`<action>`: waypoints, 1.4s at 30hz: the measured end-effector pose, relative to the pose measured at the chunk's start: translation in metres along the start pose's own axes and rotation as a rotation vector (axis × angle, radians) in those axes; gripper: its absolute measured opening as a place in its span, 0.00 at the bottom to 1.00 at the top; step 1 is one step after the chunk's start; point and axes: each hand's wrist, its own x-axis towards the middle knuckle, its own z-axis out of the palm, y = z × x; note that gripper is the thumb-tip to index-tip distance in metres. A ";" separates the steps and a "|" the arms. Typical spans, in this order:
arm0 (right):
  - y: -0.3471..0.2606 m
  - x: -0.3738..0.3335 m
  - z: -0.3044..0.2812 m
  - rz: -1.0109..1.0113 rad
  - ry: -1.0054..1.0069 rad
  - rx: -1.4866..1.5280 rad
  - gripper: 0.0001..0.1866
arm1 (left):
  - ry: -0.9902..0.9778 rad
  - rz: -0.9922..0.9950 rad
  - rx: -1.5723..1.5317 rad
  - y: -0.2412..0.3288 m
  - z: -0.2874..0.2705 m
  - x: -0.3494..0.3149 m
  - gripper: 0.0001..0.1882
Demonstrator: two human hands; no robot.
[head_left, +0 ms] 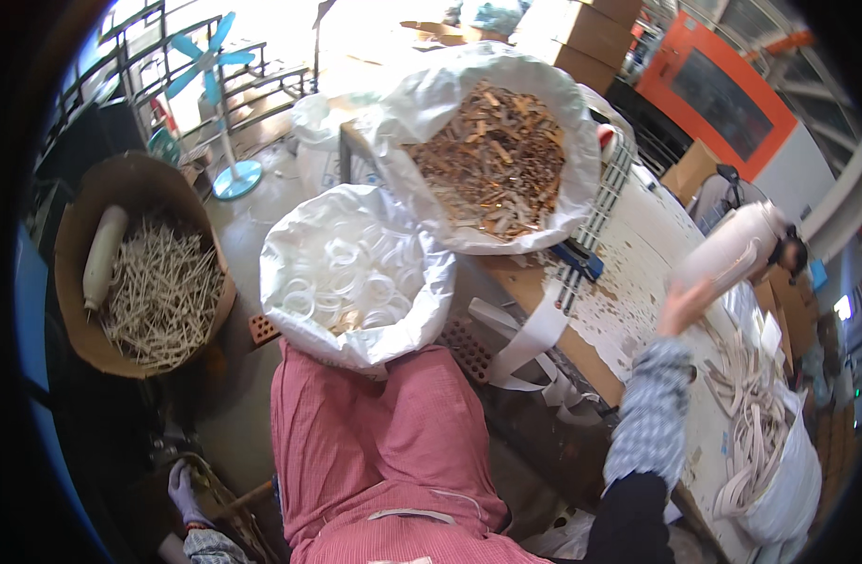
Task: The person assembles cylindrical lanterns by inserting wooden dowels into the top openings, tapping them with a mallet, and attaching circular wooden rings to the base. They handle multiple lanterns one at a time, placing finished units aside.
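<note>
Workbench (638, 235), fingers (680, 305) round bottle (732, 249) (blurred)

Premises: small factory workshop. Evidence: bulk sacks of white rings (356, 273) and brown offcuts (492, 155), cardboard cartons (581, 33), debris-strewn tabletop (628, 282), orange industrial machine (722, 89).
</note>
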 end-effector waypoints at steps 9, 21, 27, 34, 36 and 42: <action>-0.113 -0.110 0.023 0.236 -1.060 0.962 0.14 | 0.797 -0.660 0.368 -0.145 -0.192 -0.261 0.12; -0.062 -0.067 0.062 -0.229 -0.951 0.732 0.10 | -0.083 -0.603 0.919 -0.154 -0.084 -0.229 0.24; -0.144 -0.034 -0.046 -0.142 -0.853 0.827 0.06 | -0.506 -0.721 1.381 -0.219 -0.130 -0.268 0.23; -0.163 -0.069 -0.126 0.035 -0.920 1.277 0.06 | -0.370 -0.594 1.437 -0.177 -0.177 -0.325 0.22; -0.198 -0.084 -0.137 -0.011 -1.002 1.378 0.04 | -0.244 -0.466 1.482 -0.153 -0.189 -0.336 0.22; -0.297 -0.086 -0.223 0.054 -1.129 1.730 0.03 | -0.038 0.138 1.386 0.129 -0.097 -0.150 0.13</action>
